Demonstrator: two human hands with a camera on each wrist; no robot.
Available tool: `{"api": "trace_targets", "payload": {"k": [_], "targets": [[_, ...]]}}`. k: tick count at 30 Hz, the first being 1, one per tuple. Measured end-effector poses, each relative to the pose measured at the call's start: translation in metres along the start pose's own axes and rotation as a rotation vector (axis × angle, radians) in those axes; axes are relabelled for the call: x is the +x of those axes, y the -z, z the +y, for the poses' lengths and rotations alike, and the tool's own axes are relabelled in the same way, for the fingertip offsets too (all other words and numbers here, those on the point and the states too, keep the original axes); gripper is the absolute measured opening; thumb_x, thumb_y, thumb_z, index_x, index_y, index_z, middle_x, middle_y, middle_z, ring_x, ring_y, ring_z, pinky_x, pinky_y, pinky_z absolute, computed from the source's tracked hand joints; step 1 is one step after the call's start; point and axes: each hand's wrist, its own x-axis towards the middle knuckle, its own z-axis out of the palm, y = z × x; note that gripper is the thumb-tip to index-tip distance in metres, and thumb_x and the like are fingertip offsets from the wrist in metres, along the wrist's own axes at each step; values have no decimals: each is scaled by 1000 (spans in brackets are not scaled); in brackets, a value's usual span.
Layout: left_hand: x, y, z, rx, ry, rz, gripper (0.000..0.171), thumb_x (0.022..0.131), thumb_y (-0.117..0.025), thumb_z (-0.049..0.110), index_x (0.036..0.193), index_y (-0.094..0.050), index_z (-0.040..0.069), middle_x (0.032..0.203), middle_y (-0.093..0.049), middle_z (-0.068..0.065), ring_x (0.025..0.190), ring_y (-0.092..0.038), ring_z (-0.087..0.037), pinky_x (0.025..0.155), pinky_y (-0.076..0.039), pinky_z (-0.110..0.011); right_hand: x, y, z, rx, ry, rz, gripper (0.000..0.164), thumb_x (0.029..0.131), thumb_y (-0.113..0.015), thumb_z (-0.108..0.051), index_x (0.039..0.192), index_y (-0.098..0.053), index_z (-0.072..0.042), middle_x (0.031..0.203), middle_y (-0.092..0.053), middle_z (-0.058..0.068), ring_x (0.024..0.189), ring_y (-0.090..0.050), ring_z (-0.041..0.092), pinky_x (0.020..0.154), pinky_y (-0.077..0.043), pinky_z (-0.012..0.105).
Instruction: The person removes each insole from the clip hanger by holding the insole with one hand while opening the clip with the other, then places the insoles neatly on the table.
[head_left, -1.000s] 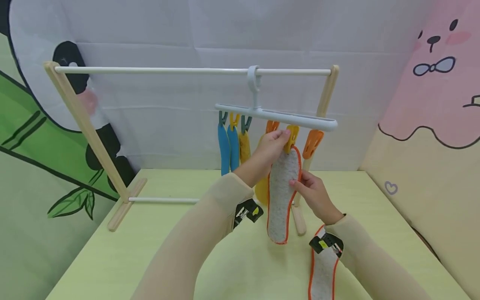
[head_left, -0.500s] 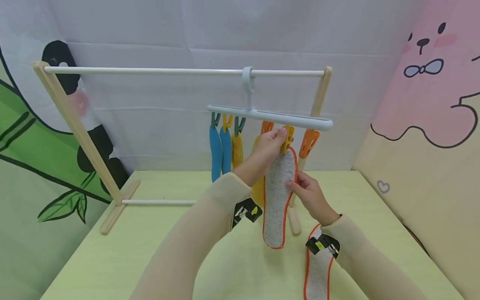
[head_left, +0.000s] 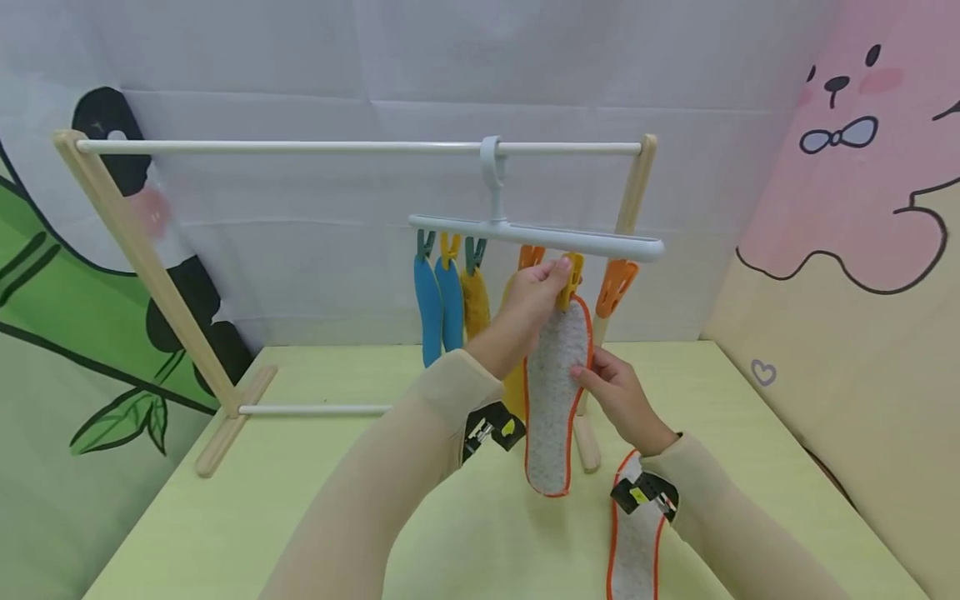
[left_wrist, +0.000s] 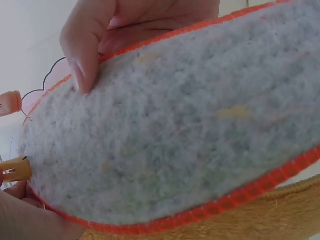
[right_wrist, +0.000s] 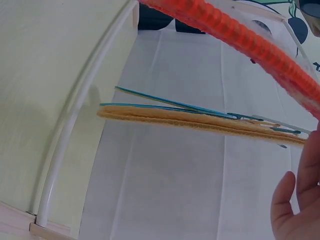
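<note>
A grey felt insole [head_left: 557, 400] with an orange stitched edge hangs below the hanger's right half. My left hand [head_left: 528, 304] pinches the yellow clothespin [head_left: 573, 279] at the insole's top end. Lower down, my right hand [head_left: 618, 396] holds the insole's right edge, thumb on the front face. In the left wrist view the insole [left_wrist: 175, 125] fills most of the picture, the yellow clothespin [left_wrist: 16, 170] at its rounded end. A second grey insole [head_left: 635, 550] lies on the table, partly under my right wrist.
The pale blue hanger [head_left: 536, 237] hooks over the rack's white rod [head_left: 300, 147]. Blue insoles [head_left: 428, 312] and a yellow-brown one [head_left: 475, 304] hang at its left. Another yellow insole [head_left: 514, 387] hangs behind the grey one. An orange clothespin [head_left: 617, 287] hangs at the right.
The view has shifted slightly, so the rack appears further left. Both hands keep their places on the clothespin and the grey insole.
</note>
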Motion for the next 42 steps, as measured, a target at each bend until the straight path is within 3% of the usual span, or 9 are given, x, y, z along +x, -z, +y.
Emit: {"api": "trace_targets", "payload": {"k": [14,22,32,42], "targets": [[0,1,3,-15,18,-11,35,100,-51,25,116,-65,-4,97,-57,-5,94,-50,-18,102,-38,-39,-1,1,1,23,36,-42,33,95,-44,4,119,-42,27,103,-63,-10,93,-61,5,80,-49,21],[-1,6,5,-51,39,-20,34,99,-52,24,121,-64,0,100,-58,-4,96,-49,-17,101,-38,-36,0,-4,-1,18,25,-26,32,94,-44,6,119,-43,26,103,-63,-11,93,-61,5,80,-49,20],[-1,7,5,-99,40,-33,34,98,-54,22,125,-62,2,118,-59,-8,105,-52,-18,101,-40,-32,0,-4,0,3,25,-9,32,93,-46,6,118,-44,26,100,-65,-12,91,-62,4,80,-50,20],[-3,9,6,-87,37,-14,34,98,-55,22,124,-62,2,117,-60,-9,105,-51,-20,102,-40,-35,-1,-3,1,-46,26,-10,30,94,-48,6,117,-47,25,96,-66,-14,87,-63,3,77,-50,20]]}}
